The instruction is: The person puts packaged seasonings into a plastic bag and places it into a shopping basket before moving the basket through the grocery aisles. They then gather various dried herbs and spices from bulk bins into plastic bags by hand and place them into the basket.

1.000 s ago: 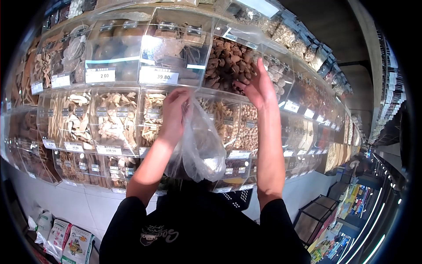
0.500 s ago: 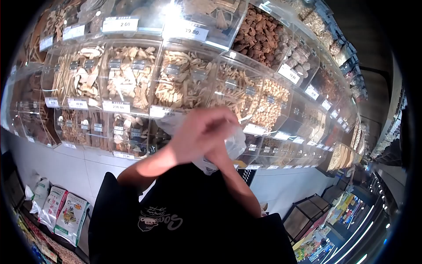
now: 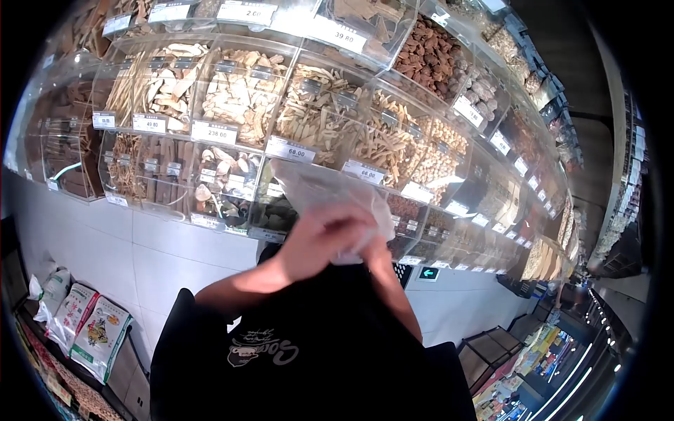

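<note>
A thin, clear plastic bag [image 3: 340, 188] is bunched in front of my chest, its loose part spreading up and to the left. My left hand [image 3: 317, 242] is blurred, its fingers closed round the gathered plastic. Close against it on the right, my right hand [image 3: 373, 247] also grips the bag, its fingers partly hidden by the left hand and the plastic. Whether the bag holds anything cannot be made out. Just beyond the hands are clear bins of pale dried slices [image 3: 319, 116].
A bin of dark brown dried pieces [image 3: 430, 59] stands at the upper right. Price labels [image 3: 291, 151] line the bin fronts. Printed sacks [image 3: 102, 337] lie at the lower left, and a dark-framed rack [image 3: 491, 354] stands at the lower right. Tiled floor [image 3: 179, 263] shows below the bins.
My right hand has come down from the dark brown pieces and joined my left hand at the bag. The bag is now bunched between them, and the view has tilted lower.
</note>
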The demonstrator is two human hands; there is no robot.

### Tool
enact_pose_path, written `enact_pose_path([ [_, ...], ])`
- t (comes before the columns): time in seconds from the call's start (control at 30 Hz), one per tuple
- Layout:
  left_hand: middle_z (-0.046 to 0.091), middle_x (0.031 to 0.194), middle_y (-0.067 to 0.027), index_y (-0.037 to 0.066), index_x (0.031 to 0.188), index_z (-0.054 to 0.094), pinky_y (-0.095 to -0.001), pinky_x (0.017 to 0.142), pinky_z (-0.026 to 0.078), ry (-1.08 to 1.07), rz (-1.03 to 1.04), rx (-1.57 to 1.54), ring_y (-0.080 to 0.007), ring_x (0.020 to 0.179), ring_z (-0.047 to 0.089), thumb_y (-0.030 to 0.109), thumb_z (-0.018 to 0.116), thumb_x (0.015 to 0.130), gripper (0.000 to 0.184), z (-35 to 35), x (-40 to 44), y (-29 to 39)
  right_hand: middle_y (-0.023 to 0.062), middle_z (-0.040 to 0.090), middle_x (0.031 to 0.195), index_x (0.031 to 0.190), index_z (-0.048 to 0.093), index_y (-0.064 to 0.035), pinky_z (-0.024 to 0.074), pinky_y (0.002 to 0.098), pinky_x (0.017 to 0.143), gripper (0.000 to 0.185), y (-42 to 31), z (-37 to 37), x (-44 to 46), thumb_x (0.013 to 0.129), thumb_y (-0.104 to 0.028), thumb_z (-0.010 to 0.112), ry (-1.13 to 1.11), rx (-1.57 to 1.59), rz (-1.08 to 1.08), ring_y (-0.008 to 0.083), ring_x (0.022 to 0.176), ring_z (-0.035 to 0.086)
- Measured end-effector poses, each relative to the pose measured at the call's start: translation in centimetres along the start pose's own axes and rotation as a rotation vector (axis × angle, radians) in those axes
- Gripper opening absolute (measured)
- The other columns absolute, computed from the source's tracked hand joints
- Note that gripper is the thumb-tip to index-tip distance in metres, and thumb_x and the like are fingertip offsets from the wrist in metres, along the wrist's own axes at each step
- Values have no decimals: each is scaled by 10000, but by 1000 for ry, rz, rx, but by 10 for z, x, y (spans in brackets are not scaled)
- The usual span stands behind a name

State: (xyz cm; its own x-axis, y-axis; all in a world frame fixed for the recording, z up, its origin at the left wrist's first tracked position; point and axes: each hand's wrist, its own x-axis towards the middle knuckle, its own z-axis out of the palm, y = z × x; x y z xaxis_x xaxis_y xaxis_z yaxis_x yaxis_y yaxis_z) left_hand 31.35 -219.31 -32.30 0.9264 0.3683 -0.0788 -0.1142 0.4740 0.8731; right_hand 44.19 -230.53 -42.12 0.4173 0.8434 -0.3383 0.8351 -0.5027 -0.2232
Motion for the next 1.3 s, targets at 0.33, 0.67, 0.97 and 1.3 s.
enact_pose_path([
  [0.33, 527, 668, 2, -24, 989, 641, -198, 519, 324, 295, 195, -112, -60, 565, 439, -16, 493, 916, 165, -32, -4, 22, 152, 633, 1118, 1166, 588, -48, 470, 406, 884, 413, 1, -75, -19, 798, -208, 683, 16, 271, -5, 299, 1067, 593],
  [0.67, 525, 785, -54, -72, 926, 636, -226, 534, 336, 85, 51, -58, -96, 615, 457, -99, 495, 851, 162, 6, -29, -12, 99, 624, 1003, 1002, 628, -100, 461, 395, 826, 239, -16, 38, -17, 818, -243, 578, 601, 445, -88, 273, 984, 574],
  [0.97, 497, 728, -2, -14, 941, 604, -225, 514, 297, 61, -16, 47, -77, 597, 421, 43, 519, 892, 114, 16, -33, -26, 96, 641, 1058, 1154, 625, -123, 462, 375, 905, 354, 2, 30, -36, 850, -298, 574, 296, 251, 94, 277, 1006, 601],
  [1.3, 518, 716, 6, 4, 916, 608, -218, 515, 301, 92, 11, 50, -68, 585, 428, 73, 537, 903, 101, 14, -13, -24, 93, 497, 1311, 1338, 465, -123, 357, 362, 1040, 490, 33, 88, -13, 894, -302, 573, 436, 1082, -281, 248, 1215, 456],
])
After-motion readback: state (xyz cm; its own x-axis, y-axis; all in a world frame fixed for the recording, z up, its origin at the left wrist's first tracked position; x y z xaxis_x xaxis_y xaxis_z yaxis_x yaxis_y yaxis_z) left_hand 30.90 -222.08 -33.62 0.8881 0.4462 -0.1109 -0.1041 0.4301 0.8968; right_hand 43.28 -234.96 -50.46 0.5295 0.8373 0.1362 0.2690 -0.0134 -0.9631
